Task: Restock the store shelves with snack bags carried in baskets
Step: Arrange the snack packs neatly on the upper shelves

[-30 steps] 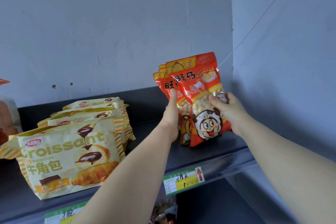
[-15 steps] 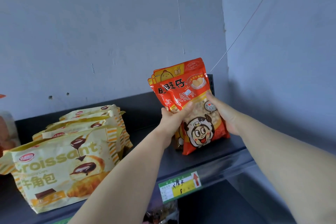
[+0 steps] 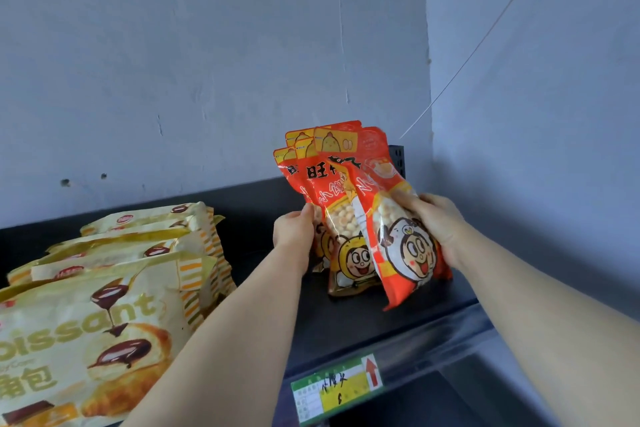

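- Change noted: the front bag [image 3: 398,253] has come away from the rest of the red snack bags [image 3: 332,191]. It now leans forward and to the right, with its lower corner on the shelf [image 3: 346,326]. This uncovers the yellow-figured face of the bag behind it.
- Half a second ago the bags formed one tight stack, and the left thumb lay across the front face.
- Left hand [image 3: 294,232]: it has shifted to the left edge of the standing bags. The thumb is in front and the fingers are curled behind, holding the group upright.
- Right hand [image 3: 433,222]: it grips the front bag from its right side, with the thumb pressed on the clear window. The fingers behind the bag are hidden.
- Location: the bags stand at the right end of the shelf, near the wall corner and well apart from the croissant bags [image 3: 114,288] on the left.
- The price label [image 3: 337,388] sits on the shelf lip below them.
- Assessment: placement appears made, and the work in hand is squaring and facing the row. The loose front bag could slide off the edge if released while tilted.
- No basket is in view.
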Demonstrator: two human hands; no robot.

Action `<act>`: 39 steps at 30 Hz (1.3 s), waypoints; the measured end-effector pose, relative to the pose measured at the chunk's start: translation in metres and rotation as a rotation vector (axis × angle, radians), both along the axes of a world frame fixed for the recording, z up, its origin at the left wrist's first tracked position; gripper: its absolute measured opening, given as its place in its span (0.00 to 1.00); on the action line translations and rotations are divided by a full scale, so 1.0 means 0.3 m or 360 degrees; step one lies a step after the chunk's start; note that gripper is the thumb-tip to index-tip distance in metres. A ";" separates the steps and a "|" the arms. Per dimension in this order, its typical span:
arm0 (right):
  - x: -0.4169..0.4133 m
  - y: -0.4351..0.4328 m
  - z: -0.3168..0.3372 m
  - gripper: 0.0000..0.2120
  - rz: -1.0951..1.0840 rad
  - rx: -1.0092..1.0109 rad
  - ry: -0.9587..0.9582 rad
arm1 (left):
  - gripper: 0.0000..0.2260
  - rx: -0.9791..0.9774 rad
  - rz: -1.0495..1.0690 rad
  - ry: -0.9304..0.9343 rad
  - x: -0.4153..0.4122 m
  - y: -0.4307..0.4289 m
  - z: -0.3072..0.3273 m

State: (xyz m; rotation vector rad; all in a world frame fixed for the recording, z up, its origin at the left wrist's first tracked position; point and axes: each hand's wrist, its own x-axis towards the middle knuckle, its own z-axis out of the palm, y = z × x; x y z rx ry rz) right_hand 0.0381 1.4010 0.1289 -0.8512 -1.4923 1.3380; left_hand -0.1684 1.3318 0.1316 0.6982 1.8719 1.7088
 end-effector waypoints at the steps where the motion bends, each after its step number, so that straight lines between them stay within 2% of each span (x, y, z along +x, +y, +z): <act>1: 0.002 0.004 -0.001 0.24 -0.0024 0.0037 0.0025 | 0.12 0.0035 -0.0025 0.0024 0.005 0.005 -0.004; 8: 0.106 0.035 -0.005 0.23 -0.0061 0.0024 0.0152 | 0.10 0.0094 -0.0164 -0.0042 0.012 0.024 0.009; 12: 0.114 0.044 -0.002 0.24 -0.0027 -0.0016 0.0133 | 0.16 0.0017 -0.0114 0.0035 0.004 0.078 0.018; 15: 0.110 0.061 -0.002 0.26 0.0019 -0.0020 0.0146 | 0.22 0.0042 0.0020 -0.0117 -0.037 0.124 0.001; 16: 0.108 0.065 -0.002 0.27 0.0040 -0.0021 0.0142 | 0.20 0.0049 0.0038 -0.0140 -0.051 0.140 -0.002; 19: 0.104 0.085 -0.005 0.30 0.0092 -0.0005 0.0156 | 0.06 0.0004 0.0073 -0.0067 -0.081 0.190 -0.011; 20: 0.100 0.087 -0.007 0.30 0.0096 0.0007 0.0158 | 0.05 -0.0011 0.0104 -0.0053 -0.085 0.199 -0.013; 24: 0.092 0.088 -0.013 0.27 0.0068 0.0055 0.0194 | 0.12 -0.0050 0.0148 0.0097 -0.086 0.219 -0.022; 26: 0.082 0.082 -0.012 0.23 0.0048 0.0068 0.0200 | 0.04 -0.0028 0.0242 0.0109 -0.091 0.198 -0.020; 30: 0.045 0.063 -0.014 0.20 -0.0010 0.0096 0.0259 | 0.10 0.0054 0.0504 0.0122 -0.102 0.129 -0.011; 32: 0.034 0.051 -0.011 0.19 -0.0019 0.0095 0.0254 | 0.14 0.0203 0.0569 0.0147 -0.063 0.095 0.003; 34: 0.036 0.039 -0.008 0.18 -0.0010 0.0082 0.0277 | 0.18 0.0346 0.0480 0.0271 -0.014 0.064 0.011; 37: 0.038 0.025 -0.008 0.15 -0.0008 0.0079 0.0316 | 0.19 0.0162 0.0242 0.0689 0.020 0.053 0.013; 39: 0.025 0.020 -0.012 0.14 0.0008 0.0078 0.0349 | 0.17 0.0106 0.0206 0.0844 0.005 0.073 0.038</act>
